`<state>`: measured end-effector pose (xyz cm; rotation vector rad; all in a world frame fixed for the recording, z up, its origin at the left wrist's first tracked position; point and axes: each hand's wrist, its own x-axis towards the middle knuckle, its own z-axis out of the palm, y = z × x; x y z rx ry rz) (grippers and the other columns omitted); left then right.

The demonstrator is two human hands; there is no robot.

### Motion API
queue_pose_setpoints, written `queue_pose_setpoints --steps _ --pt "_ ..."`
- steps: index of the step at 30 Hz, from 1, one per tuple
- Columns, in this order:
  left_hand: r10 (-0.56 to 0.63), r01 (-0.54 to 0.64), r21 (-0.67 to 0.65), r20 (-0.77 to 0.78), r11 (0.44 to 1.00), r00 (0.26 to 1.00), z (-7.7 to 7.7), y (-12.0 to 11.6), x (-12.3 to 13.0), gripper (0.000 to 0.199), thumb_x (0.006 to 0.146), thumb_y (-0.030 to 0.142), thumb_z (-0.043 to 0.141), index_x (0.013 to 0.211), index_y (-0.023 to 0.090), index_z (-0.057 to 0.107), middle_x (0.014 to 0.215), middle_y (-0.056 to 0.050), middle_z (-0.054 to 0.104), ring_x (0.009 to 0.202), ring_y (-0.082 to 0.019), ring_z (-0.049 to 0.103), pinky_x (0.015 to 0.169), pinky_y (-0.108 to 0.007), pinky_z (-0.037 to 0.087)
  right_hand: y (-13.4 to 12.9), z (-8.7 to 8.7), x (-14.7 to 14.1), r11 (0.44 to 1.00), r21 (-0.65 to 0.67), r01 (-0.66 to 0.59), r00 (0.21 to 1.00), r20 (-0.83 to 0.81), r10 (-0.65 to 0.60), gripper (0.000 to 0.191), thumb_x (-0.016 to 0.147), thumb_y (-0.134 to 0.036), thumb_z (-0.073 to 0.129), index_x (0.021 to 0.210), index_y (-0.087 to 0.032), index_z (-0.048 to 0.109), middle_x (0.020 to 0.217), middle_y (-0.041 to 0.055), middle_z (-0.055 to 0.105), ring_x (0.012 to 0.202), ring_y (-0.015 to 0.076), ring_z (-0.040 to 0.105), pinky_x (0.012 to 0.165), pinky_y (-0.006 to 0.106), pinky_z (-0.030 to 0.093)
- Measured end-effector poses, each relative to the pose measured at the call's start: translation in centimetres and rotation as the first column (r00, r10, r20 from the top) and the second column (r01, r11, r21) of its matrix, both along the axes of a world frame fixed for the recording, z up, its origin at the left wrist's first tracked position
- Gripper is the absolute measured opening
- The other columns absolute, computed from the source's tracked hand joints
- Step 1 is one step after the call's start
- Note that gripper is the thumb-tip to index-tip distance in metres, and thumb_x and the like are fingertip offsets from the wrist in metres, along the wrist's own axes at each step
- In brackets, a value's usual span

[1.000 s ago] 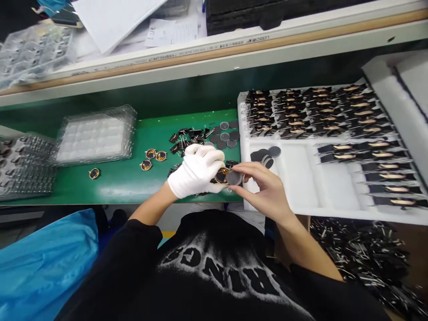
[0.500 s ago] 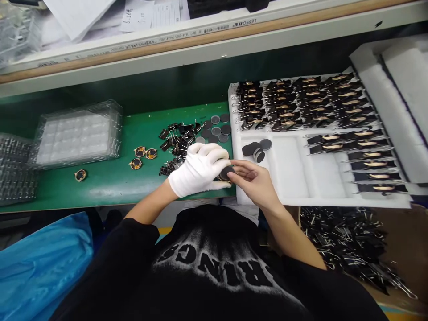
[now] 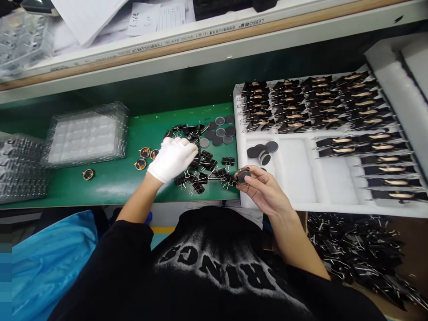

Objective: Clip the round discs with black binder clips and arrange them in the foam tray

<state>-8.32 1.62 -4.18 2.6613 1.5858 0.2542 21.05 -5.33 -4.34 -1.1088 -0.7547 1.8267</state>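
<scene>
Gripping a gold-rimmed piece point(image 3: 236, 178), the bare right hand point(image 3: 267, 192) pinches it between thumb and fingers, a dark disc point(image 3: 244, 175) against its face, right there by the near-left corner of the white foam tray point(image 3: 297, 178)! Over on the green bench point(image 3: 107, 189), the white-gloved left hand point(image 3: 174, 157) hangs low at the left edge of the black binder clips point(image 3: 207, 162), fingers curled; whether it grasps one, you cannot tell from here. Just left of that glove, a cluster of round cases point(image 3: 141, 164); behind the clips, loose grey discs point(image 3: 220, 132). And on the tray, rows of clamped clips point(image 3: 326, 102), packed tight at the back!
</scene>
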Motion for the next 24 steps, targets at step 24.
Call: queue_pose_setpoints --steps 24 --pt "-0.054 0.156 -0.081 0.704 0.984 0.708 2.7 -0.5 6.6 0.045 0.102 0.045 0.056 0.067 0.017 0.064 0.061 0.001 0.063 0.055 -0.009 0.051 0.058 -0.024 0.039 1.5 0.6 -0.8 0.950 0.311 0.030 0.999 -0.049 -0.016 0.028 0.071 -0.031 0.096 0.093 -0.026 0.080 0.112 0.0036 0.079 0.079 0.0152 0.075 0.065 0.028 0.067"
